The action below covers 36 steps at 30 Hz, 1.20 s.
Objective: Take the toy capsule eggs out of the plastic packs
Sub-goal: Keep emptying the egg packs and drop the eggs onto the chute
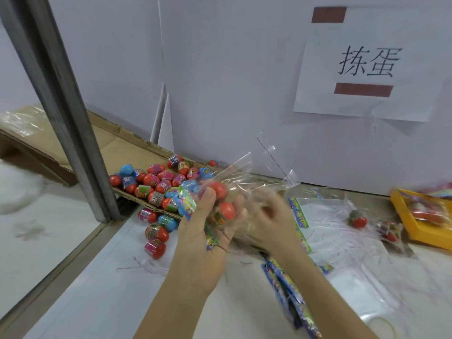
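Head view is showing us cupping two capsule eggs in our left hand, fingers and thumb curling round them at the lower end of the clear plastic pack. We are judging them light, hard and slick, best gripped round the labelled belly; the pack is limp and crinkly. Their red caps are pointing up and right, long axes running toward the pack's open mouth. Our right hand is showing blurred behind the pack, so we cannot tell its grip.
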Each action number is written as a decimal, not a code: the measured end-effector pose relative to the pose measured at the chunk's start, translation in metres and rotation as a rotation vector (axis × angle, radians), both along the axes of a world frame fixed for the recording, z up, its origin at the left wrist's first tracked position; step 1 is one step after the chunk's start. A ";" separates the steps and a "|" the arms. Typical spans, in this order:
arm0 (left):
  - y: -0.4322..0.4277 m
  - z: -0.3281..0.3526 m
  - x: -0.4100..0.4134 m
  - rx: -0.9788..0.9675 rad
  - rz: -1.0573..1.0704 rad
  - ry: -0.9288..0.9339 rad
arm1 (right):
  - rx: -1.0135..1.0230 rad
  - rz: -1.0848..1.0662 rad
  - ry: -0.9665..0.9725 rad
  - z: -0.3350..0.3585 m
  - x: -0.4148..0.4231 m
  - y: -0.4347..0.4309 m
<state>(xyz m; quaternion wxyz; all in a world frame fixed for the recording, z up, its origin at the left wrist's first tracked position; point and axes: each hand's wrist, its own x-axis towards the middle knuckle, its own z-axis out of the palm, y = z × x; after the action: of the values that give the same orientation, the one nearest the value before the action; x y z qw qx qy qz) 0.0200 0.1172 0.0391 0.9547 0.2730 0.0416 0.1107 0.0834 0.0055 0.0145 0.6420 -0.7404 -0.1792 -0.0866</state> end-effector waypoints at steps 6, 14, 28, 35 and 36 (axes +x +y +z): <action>-0.009 -0.008 0.002 0.125 0.031 0.082 | 0.563 0.071 -0.270 0.082 -0.017 -0.081; -0.019 -0.008 -0.003 0.154 -0.053 0.002 | -0.388 -0.010 -0.362 0.101 -0.047 -0.090; -0.023 -0.005 -0.007 0.352 -0.140 0.032 | -0.283 0.174 -0.277 0.084 -0.032 -0.082; -0.012 -0.006 -0.008 0.757 -0.161 -0.081 | -0.263 0.294 -0.252 0.083 -0.026 -0.095; -0.010 -0.005 -0.009 0.769 -0.229 -0.094 | -0.270 0.317 -0.242 0.082 -0.025 -0.095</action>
<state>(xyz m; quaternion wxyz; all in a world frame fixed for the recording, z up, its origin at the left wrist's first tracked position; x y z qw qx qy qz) 0.0113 0.1069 0.0340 0.7901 0.6077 -0.0771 0.0236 0.0580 -0.0897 0.0969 0.5168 -0.7662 -0.3788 -0.0478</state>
